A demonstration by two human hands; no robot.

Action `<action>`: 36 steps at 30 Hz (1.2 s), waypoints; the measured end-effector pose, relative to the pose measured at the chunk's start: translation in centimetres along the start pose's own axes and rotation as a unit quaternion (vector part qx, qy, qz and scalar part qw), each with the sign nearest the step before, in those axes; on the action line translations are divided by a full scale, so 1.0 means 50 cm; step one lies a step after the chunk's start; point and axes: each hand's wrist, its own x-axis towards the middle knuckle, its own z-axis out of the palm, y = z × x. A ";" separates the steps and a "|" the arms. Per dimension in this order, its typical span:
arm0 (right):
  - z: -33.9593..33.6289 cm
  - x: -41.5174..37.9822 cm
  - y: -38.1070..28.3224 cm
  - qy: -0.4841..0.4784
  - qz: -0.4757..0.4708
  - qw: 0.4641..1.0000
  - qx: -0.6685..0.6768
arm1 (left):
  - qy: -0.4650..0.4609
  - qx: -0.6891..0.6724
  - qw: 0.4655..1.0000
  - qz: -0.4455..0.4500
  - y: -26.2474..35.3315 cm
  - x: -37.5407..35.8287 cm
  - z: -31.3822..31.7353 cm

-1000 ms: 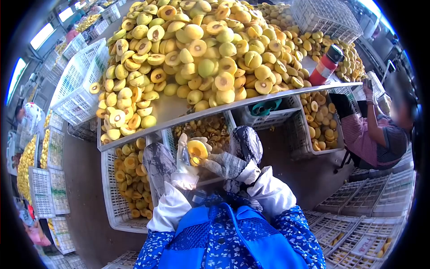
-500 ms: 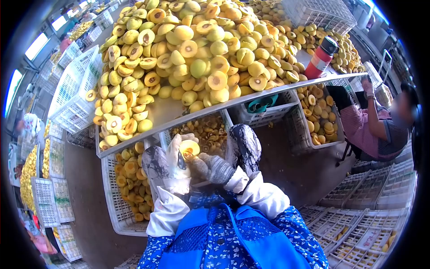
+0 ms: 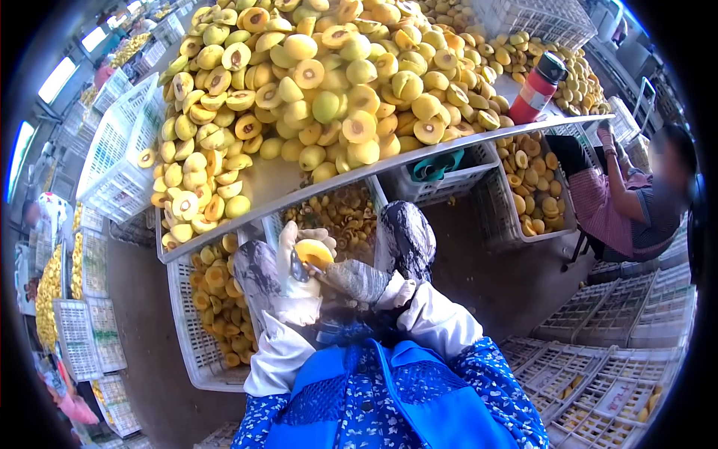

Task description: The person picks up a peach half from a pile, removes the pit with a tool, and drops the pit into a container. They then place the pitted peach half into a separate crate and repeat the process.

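Observation:
My left hand [image 3: 289, 258], in a pale glove, is closed round a yellow peach half [image 3: 314, 253] with the fingers behind it. My right hand [image 3: 354, 280], in a grey knitted glove, is closed close beside the fruit. A thin tool seems to stick out of it towards the peach half, but its kind is hard to make out. A small dark patch shows by the left thumb. Both hands are between my knees, above a crate of peach scraps [image 3: 340, 217].
A metal-edged table [image 3: 278, 187] bears a big heap of peach halves [image 3: 314, 82] and a red bottle [image 3: 535, 90]. A white crate of halves [image 3: 184, 329] stands to my left, another [image 3: 488, 200] under the table. A person [image 3: 628, 194] sits at right, near stacked crates [image 3: 598, 374].
The peach half has tilted, so its cut face shows less. The right hand has shifted slightly lower and left, against the fruit. My view has moved a little.

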 end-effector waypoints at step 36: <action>-0.007 0.043 0.069 0.204 -0.033 0.975 -0.084 | 0.293 0.678 0.534 0.411 0.177 0.036 -0.252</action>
